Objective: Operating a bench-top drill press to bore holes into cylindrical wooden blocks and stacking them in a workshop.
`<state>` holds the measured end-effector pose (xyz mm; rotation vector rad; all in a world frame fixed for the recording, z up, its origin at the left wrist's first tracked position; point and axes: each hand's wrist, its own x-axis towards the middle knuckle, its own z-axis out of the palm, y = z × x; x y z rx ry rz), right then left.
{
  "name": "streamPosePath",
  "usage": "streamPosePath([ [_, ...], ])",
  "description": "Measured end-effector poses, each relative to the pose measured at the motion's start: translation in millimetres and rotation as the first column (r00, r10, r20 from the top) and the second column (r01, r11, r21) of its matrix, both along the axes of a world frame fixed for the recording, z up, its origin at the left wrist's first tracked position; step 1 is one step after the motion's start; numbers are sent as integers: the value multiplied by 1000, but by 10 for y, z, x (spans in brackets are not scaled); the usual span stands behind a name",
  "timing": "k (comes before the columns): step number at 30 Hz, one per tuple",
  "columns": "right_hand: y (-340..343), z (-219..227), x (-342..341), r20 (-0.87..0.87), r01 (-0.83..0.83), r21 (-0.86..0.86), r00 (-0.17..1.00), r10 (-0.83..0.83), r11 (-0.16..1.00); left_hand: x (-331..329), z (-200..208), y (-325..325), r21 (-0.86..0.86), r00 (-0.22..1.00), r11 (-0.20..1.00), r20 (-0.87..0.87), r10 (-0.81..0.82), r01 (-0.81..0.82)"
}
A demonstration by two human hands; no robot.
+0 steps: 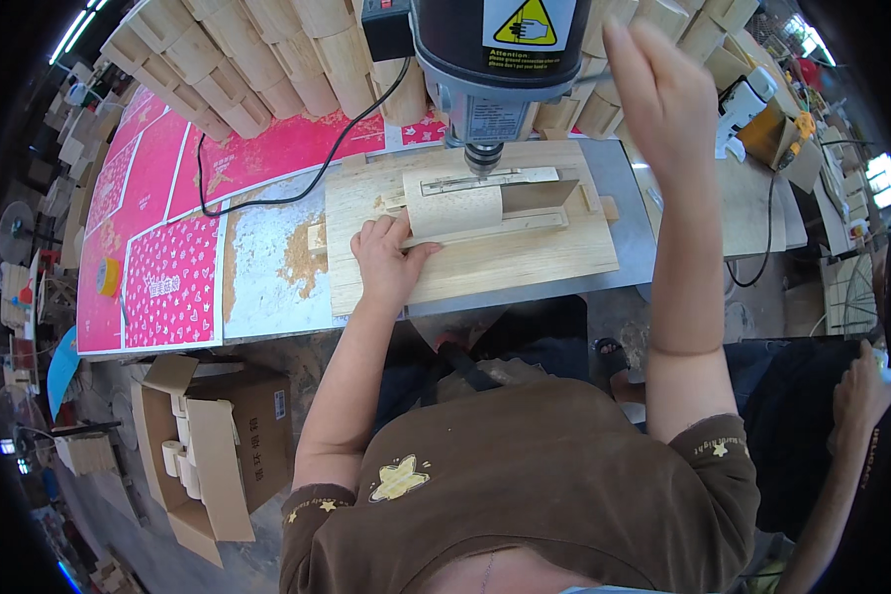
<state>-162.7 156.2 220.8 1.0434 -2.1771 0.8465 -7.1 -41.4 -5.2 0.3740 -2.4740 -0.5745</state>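
Observation:
A drill press stands over the bench, its chuck just above a pale, rounded wooden piece. That piece lies in a wooden jig fixed on a flat board. My left hand grips the left end of the piece, thumb along its near side and fingers partly hidden behind it. Raised to the right of the drill's head, my right hand is closed round the feed lever; only a short grey stretch of the lever shows beside the fist.
Rounded wooden pieces stand stacked behind the drill. A black cable curves across the bench, with sawdust and a yellow tape roll to the left. Below sits an open carton of wooden pieces. Another person's hand is at right.

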Motion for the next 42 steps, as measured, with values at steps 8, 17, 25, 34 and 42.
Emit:
streamPosePath([
  [8,42,-1197,311,-72,-121,-252,992,106,960,-10,-15,-5,-16,1000,1000,3,1,-1],
  [17,97,-770,156,-283,-289,-301,937,204,909,-21,-2,-8,82,999,996,30,-31,29],
  [25,-531,289,-586,177,-69,-183,979,102,981,-239,16,308,64,998,998,59,-11,7],
  [34,185,-887,259,-74,-202,-268,979,189,942,-245,-20,279,42,999,998,6,-43,43],
  [42,-15,-1481,122,-292,-224,-312,947,131,923,-277,-126,198,1,984,992,-127,-122,123],
])
